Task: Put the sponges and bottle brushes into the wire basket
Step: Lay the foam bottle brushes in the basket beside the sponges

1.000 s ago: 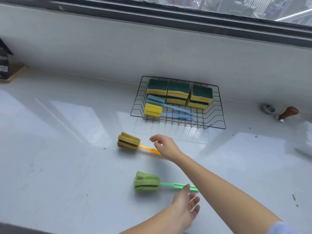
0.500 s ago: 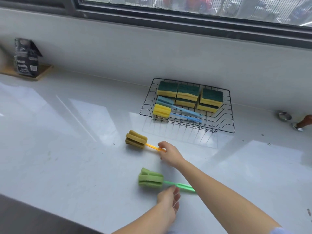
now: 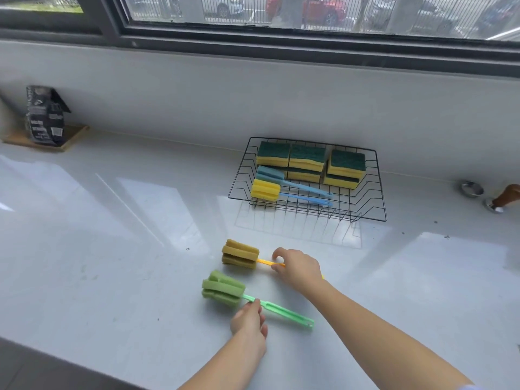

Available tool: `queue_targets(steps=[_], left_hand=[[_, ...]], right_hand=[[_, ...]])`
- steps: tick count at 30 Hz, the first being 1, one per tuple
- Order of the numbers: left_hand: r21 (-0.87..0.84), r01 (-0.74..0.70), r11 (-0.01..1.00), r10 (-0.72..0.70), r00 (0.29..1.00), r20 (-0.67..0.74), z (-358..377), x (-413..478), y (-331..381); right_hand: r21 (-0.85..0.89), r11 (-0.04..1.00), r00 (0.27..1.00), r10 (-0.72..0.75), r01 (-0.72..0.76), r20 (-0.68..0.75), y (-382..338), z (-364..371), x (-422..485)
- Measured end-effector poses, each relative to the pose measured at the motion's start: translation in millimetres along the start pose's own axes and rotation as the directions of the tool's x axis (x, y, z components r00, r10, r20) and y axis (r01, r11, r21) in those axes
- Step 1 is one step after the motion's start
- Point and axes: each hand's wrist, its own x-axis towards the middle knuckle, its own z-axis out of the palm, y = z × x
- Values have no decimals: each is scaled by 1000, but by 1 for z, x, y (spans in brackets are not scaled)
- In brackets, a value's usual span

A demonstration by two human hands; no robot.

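Hands [image 3: 298,267] on glossy white counter [image 3: 112,249] — window [image 3: 309,12] behind.

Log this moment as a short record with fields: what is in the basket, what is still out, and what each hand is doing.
in basket: wire basket holds stacked green-and-yellow sponges, a blue brush and a yellow-headed brush
still on counter: olive brush with orange handle, green brush
left hand: left hand pinches the green brush's handle near the head
right hand: right hand closes on the olive brush's handle
counter extras: dark bag far left, wooden-handled tamper far right
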Motion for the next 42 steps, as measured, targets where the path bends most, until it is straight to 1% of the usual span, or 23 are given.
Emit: queue_targets(steps=[4,6,10,14,18,20,22,25,29,33,37,39,42], left_hand=[[-16,-19,1000,19,1000,3,-1,-1,6],[-34,-25,999,26,999,43,1,-3,6],[-35,-62,997,65,993,102,9,-7,10],[-33,-68,997,73,979,191,18,-11,21],[6,-204,979,194,938,287,40,-20,43],[42,-278,960,252,916,311,49,-23,50],[60,-313,948,278,904,324,57,-22,55],[48,-310,950,279,906,318,68,-20,60],[-12,-276,961,268,923,277,97,-25,68],[-92,-311,946,324,900,292,146,-34,88],[-149,-239,959,276,907,319,195,-36,110],[-145,-225,964,261,908,327,215,-32,119],[-96,-220,971,240,910,337,232,-20,131]], right_hand=[[-5,998,998,-58,58,-17,3,-3,-4],[-2,996,996,-88,88,-21,3,-6,-6],[19,993,989,-114,116,-90,-1,-18,-9],[2,989,987,-145,145,-73,-7,-39,-11],[8,991,979,-133,136,-153,-11,-74,-7],[-3,994,982,-108,109,-154,-9,-91,-4],[-14,996,984,-89,88,-154,-4,-102,-1],[-9,997,982,-80,80,-172,0,-110,3],[-14,997,972,-73,72,-224,4,-124,19],[22,998,964,-47,55,-263,7,-155,46],[3,1000,955,-21,23,-297,17,-185,79],[3,1000,958,2,-1,-286,24,-193,97],[7,1000,968,15,-14,-251,33,-193,121]])
